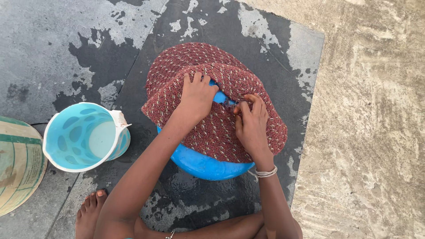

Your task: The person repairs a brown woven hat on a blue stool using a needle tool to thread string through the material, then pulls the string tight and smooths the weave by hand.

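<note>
A dark red woven mat (208,66) with pale flecks lies draped over a blue round basin (201,164), covering most of its top. My left hand (197,95) presses down on the mat near its middle, fingers closed over a fold. My right hand (251,124) pinches the mat's edge beside a gap where the blue rim shows through. A thin bracelet sits on my right wrist.
A light blue plastic jug (84,137) with a white rim stands on the wet dark stone floor (66,44) at the left. A beige and green striped sack (17,163) lies at the far left. My bare foot (90,212) rests below the jug. Rough concrete (372,119) fills the right.
</note>
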